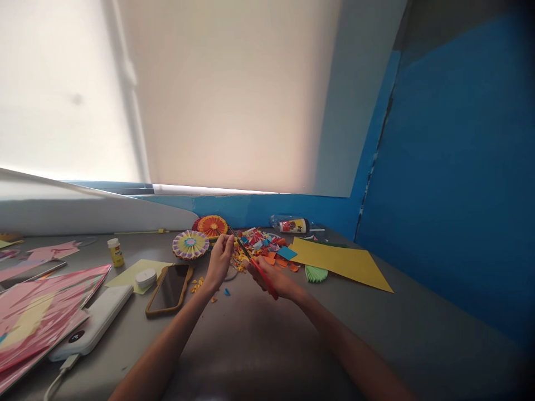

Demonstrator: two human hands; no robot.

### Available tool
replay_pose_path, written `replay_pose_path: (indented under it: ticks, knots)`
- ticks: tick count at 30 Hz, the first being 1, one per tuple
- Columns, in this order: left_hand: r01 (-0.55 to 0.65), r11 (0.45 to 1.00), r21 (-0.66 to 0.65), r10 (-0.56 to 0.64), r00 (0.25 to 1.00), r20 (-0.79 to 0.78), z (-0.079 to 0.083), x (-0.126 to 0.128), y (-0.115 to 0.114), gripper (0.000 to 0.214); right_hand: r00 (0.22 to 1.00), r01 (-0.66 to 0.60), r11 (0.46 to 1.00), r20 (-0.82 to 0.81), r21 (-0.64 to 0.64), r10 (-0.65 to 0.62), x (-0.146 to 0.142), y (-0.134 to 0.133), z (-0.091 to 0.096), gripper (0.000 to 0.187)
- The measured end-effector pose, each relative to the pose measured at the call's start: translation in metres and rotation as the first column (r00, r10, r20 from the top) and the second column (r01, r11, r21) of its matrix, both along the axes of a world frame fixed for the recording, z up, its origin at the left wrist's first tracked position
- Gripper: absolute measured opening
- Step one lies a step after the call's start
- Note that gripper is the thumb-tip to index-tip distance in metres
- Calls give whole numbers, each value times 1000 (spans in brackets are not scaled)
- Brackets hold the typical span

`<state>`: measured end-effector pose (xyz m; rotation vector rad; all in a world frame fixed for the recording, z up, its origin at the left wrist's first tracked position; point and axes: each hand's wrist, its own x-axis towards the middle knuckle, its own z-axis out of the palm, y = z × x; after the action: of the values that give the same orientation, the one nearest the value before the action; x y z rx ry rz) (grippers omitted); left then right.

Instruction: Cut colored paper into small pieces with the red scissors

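Note:
My right hand (281,279) grips a pair of scissors (266,279) with red handles. Their dark blades point up and to the left, toward my left hand (220,260). That hand is closed in a pinch close to the blade tips; whatever its fingers may hold is too small to make out. Behind both hands lies a heap of colourful paper scraps (261,239). Just beyond my left hand are a yellow-and-purple pleated paper rosette (190,245) and an orange one (212,225). A green pleated paper fan (316,273) rests to the right of my right hand.
Yellow paper (345,264) and a black-capped bottle (293,225) lie on the right. Leftward are a phone (169,289), a white case (146,277), a glue bottle (116,252), a power bank (94,323) and plastic-wrapped coloured paper (45,317). A blue wall (451,167) bounds the right side.

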<state>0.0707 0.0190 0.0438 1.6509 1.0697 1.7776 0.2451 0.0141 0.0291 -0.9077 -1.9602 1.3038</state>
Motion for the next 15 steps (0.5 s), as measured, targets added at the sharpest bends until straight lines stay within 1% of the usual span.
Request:
replay_pose_path:
  ticks: [3,7,12,15]
  knots:
    - [-14,1000,-2,14,1000,6,-1,-1,3,30,999,22,1000,35,17,-23,-1,2,-3,44]
    - [-17,1000,-7,17,1000,10,-1,-2,4,32,999,26,999,37,24,-26,0,4,-6,40]
    - [-19,1000,-7,19,1000,-2,-3,-1,4,31,999,-6,997,-52,-76,2,-3,-1,-3,39]
    - [-49,999,-7,48,997,-62,0,-5,5,31,991,11,993,-133,-118,-26,-6,-4,0,40]
